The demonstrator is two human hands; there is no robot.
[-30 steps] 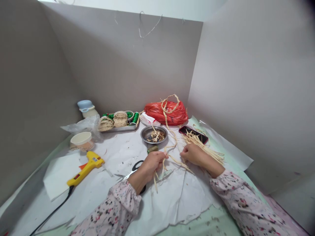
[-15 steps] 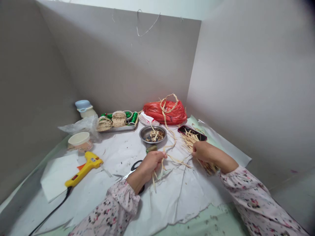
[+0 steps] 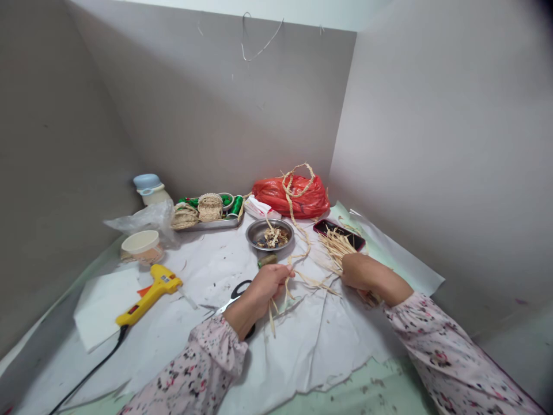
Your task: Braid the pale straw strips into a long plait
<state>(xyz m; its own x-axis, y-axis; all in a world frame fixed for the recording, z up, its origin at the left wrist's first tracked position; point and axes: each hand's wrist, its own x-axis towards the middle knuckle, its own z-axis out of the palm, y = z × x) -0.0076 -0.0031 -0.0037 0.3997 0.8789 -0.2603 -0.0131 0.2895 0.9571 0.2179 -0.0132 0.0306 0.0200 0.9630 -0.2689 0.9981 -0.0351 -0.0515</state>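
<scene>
My left hand (image 3: 271,283) pinches a braid of pale straw (image 3: 306,239) near its lower end. Loose strands (image 3: 317,282) fan out from the pinch to the right, and more ends hang below the fingers. The braid runs up past a steel bowl and loops over a red plastic bag (image 3: 276,193). On the right, my right hand (image 3: 365,274) is curled over a bundle of straw strands (image 3: 336,244); its fingertips are mostly hidden among them. Part of the bundle lies across a dark phone (image 3: 356,239). Scissors (image 3: 237,291) lie partly under my left forearm.
A steel bowl (image 3: 253,235) of scraps stands mid-table. Left of it are a yellow glue gun (image 3: 144,300) with a cord, a paper cup (image 3: 140,242), a clear plastic bag (image 3: 155,219), a blue-lidded bottle (image 3: 149,187) and a tray (image 3: 211,225) of coils and green thread. Grey partitions enclose the table.
My right hand has shifted slightly right and down on the straw bundle, its fingers tucked further from view. The left hand keeps its pinch on the braid. The view has shifted a little.
</scene>
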